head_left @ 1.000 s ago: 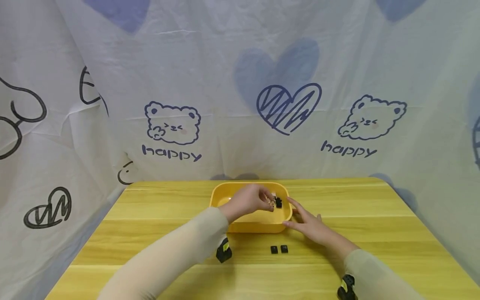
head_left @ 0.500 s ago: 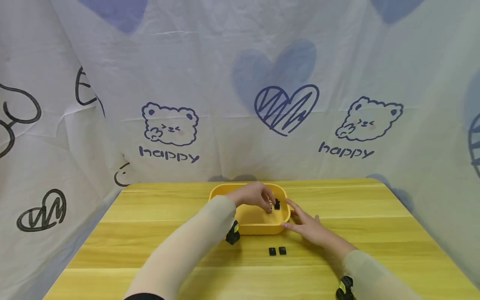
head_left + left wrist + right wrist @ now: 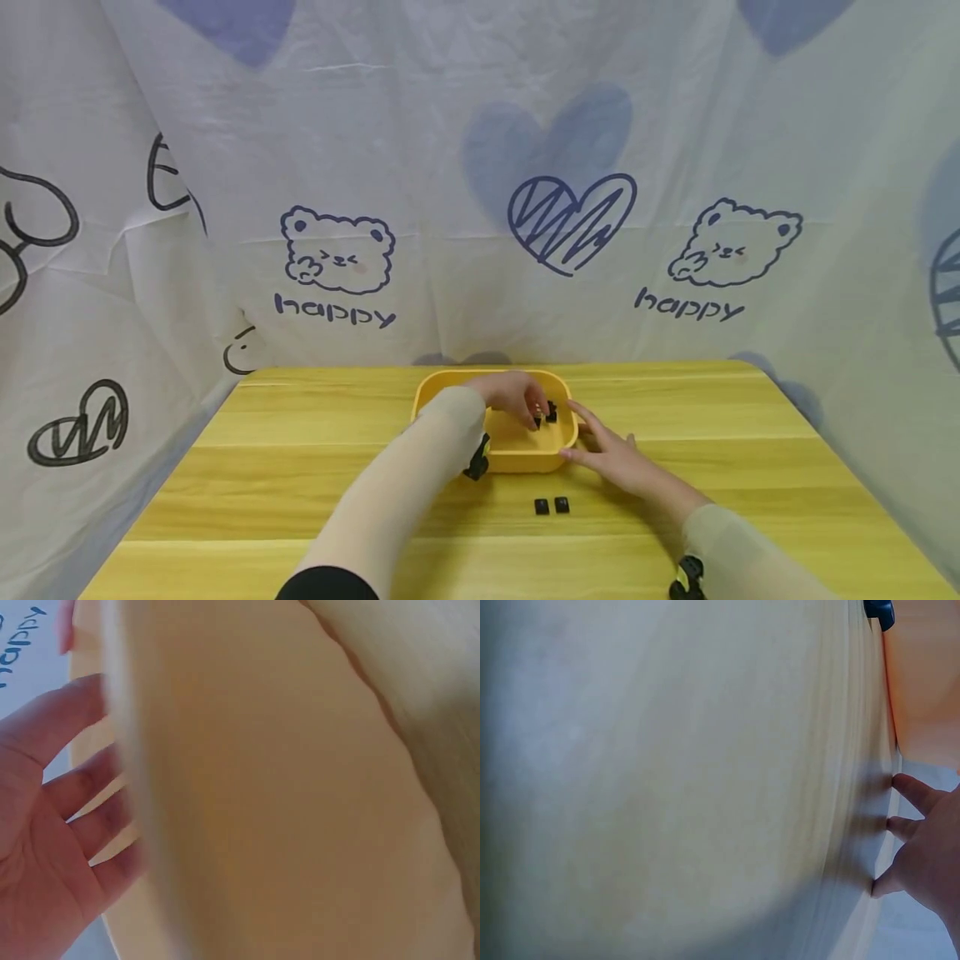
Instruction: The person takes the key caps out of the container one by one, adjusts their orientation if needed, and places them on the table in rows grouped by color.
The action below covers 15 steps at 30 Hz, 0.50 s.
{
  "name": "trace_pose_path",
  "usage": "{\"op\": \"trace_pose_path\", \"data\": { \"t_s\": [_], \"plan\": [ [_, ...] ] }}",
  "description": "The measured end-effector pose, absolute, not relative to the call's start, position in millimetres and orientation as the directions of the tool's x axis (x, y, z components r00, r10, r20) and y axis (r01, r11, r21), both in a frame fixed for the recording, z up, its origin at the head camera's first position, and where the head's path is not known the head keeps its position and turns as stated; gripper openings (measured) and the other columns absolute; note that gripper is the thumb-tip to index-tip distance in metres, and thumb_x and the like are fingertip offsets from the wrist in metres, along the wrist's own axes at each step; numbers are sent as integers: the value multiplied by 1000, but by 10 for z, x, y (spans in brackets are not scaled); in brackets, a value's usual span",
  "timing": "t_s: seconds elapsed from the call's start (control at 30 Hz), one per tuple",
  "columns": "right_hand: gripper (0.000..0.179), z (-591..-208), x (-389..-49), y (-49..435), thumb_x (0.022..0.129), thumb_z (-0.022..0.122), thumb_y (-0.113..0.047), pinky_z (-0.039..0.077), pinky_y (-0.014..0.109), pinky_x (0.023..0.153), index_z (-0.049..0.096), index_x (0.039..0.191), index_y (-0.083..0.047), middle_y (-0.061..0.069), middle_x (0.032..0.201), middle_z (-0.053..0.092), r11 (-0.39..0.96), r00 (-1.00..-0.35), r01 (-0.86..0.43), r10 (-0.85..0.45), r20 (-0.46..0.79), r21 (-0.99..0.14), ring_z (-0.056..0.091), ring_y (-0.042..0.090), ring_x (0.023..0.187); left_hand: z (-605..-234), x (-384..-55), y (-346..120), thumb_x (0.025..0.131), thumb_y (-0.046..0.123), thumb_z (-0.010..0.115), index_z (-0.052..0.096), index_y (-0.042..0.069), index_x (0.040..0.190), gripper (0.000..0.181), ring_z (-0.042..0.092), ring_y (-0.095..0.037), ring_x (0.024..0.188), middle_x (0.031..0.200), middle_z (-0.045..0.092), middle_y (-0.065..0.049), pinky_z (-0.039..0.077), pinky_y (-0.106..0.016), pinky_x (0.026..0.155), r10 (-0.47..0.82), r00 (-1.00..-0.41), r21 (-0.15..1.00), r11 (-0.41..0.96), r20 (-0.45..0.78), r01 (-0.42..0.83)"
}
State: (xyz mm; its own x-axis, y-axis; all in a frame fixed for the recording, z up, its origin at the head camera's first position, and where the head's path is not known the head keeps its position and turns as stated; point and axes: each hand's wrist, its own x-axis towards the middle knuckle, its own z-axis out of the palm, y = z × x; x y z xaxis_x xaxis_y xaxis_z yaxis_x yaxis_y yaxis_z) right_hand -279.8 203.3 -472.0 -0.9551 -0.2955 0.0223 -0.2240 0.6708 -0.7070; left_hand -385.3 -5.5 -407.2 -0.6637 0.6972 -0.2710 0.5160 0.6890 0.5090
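Observation:
My left hand [image 3: 512, 393] reaches over the near side of a yellow plastic tray [image 3: 525, 462], fingers bent down inside it. Small black pieces [image 3: 552, 412] lie by its fingertips at the tray's right end; whether it pinches one cannot be made out. In the left wrist view, the tray wall [image 3: 285, 780] hides the fingertips of the left hand [image 3: 52, 817]. My right hand [image 3: 611, 457] touches the tray's right end with spread fingers. Two small black square pieces, like keycaps [image 3: 542, 506], lie side by side on the table before the tray.
The wooden table [image 3: 300, 483] has a light yellow grain. Behind it hangs a white cloth [image 3: 450, 250] printed with hearts and bears. Black wrist devices [image 3: 687, 578] are worn on both arms.
My left forearm has swung to the right and forward, while the left hand stays by the small pieces inside the tray. The right hand keeps its place at the tray's end.

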Motion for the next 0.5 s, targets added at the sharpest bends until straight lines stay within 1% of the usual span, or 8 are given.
{"op": "trace_pose_path", "data": {
  "t_s": [0.13, 0.3, 0.5],
  "plan": [
    [78, -4708, -2794, 2032, 97, 59, -42, -13, 74, 98, 14, 157, -23, 21, 145, 44, 672, -954, -230, -299, 26, -704, 36, 45, 134, -4160, -3923, -53, 82, 12, 80, 72, 13, 115, 34, 61, -12, 100, 110, 69, 0, 49, -26, 89, 711, -653, 500, 678, -260, 539],
    [78, -4708, -2782, 2023, 97, 59, -41, -14, 74, 99, 13, 157, -22, 23, 145, 44, 663, -953, -231, -303, 26, -712, 35, 45, 134, -4180, -3891, -45, 82, 14, 80, 71, 15, 118, 37, 61, -11, 102, 115, 67, 0, 48, -24, 89, 709, -650, 433, 694, -274, 575],
    [78, -4723, -2790, 2025, 97, 60, -40, -15, 72, 100, 14, 157, -24, 22, 145, 43, 654, -955, -221, -297, 23, -723, 35, 41, 136, -4160, -3830, -17, 84, 13, 78, 71, 16, 116, 33, 61, -10, 97, 108, 67, 1, 48, -25, 88, 704, -647, 406, 705, -295, 582]
  ]
}}
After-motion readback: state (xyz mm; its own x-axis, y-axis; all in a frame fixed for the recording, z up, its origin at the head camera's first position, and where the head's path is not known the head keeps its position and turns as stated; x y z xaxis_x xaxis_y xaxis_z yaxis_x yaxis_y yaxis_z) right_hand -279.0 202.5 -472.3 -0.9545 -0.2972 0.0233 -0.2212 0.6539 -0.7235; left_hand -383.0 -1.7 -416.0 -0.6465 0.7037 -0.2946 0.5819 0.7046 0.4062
